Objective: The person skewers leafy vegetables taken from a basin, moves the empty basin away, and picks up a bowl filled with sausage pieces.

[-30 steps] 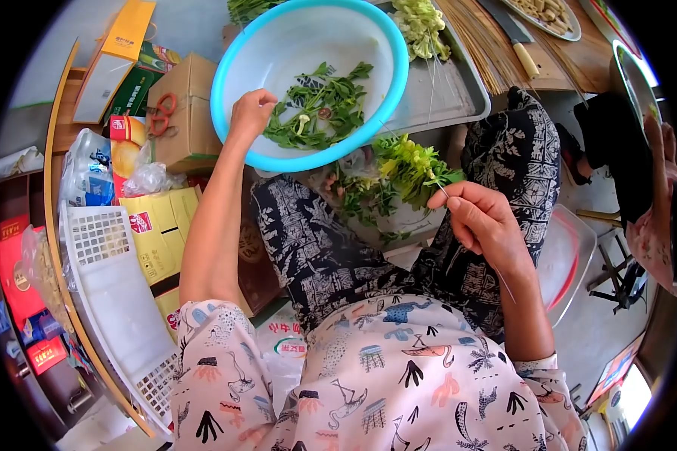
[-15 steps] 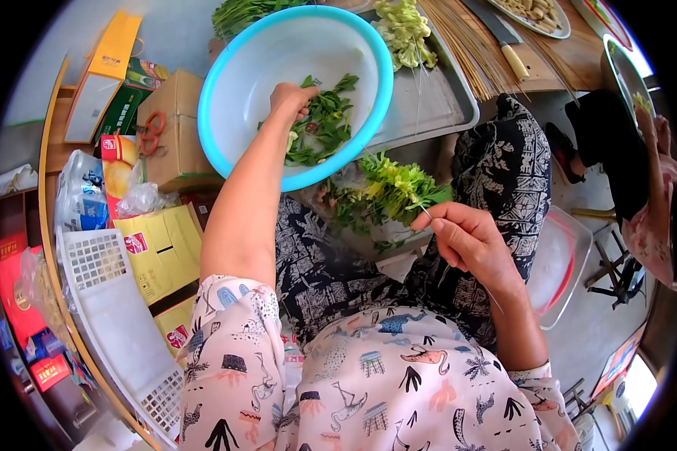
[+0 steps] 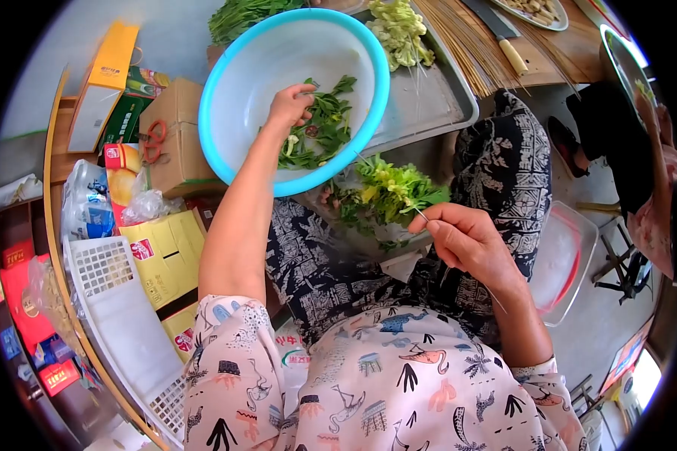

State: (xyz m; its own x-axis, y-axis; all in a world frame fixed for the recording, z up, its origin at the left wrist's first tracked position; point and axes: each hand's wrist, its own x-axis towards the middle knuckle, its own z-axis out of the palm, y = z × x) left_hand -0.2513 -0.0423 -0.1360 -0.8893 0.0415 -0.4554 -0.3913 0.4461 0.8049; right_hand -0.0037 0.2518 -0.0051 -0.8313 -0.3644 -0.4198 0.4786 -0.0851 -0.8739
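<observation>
My left hand [image 3: 292, 105] is inside a white basin with a blue rim [image 3: 212, 81], just over loose green leaves [image 3: 325, 124]. Its fingers are bent and a little apart, and I see nothing held between them. A thin metal skewer [image 3: 496, 299] is pinched in my right hand [image 3: 462, 234], its tail end sticking out past the wrist. A bunch of leafy greens [image 3: 399, 192] is threaded on the skewer beyond my fingertips, above my lap. More greens lie under it, partly hidden, around a plastic bag.
A metal tray [image 3: 421, 101] holds pale yellow-green vegetables [image 3: 400, 34] beside the basin. Thin sticks [image 3: 455, 45] and a wooden-handled knife [image 3: 513, 56] lie at the back right. Red scissors [image 3: 154, 141] hang at a cardboard box [image 3: 179, 113]. Another person's arm [image 3: 658, 180] shows at right.
My left hand has shifted slightly within the basin and its fingers have loosened. My right hand keeps the skewer in nearly the same place.
</observation>
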